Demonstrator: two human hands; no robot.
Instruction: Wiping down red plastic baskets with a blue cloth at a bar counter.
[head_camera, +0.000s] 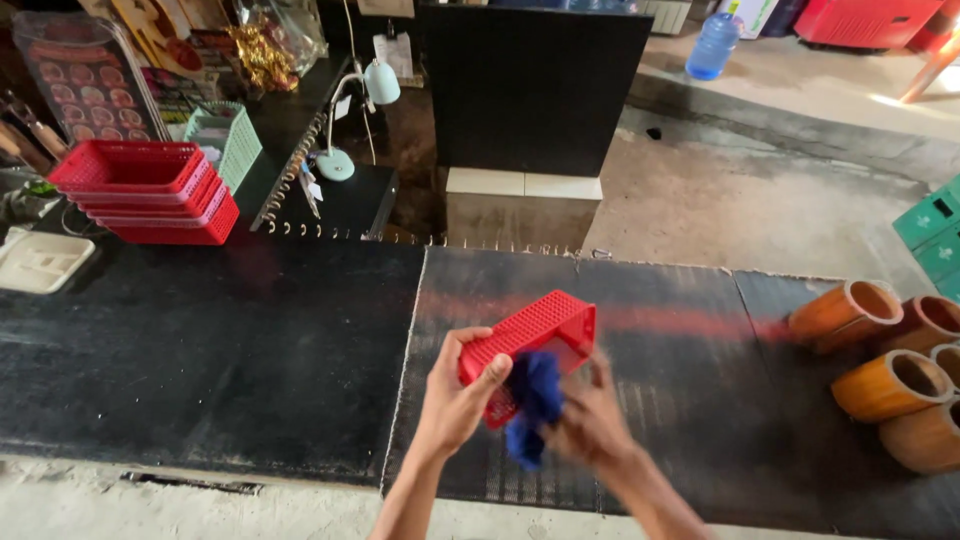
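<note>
Red perforated basket (535, 335) held tilted above the black counter (250, 350); blue cloth (533, 405) at its near end.

My left hand (455, 395) clamps the basket's near-left corner, thumb on top and fingers curled beneath. My right hand (590, 420) is blurred; its fingers appear bunched around the cloth, pressed to the basket's lower end. Long axis rises up and rightward from my fingers. Both hands touch it. Stacked red baskets (150, 190) sit far left, clay pots (890, 380) right.

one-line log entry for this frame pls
left hand: grips red basket | right hand: presses blue cloth to basket | surface: black table | nearby: red basket stack, orange cups
</note>
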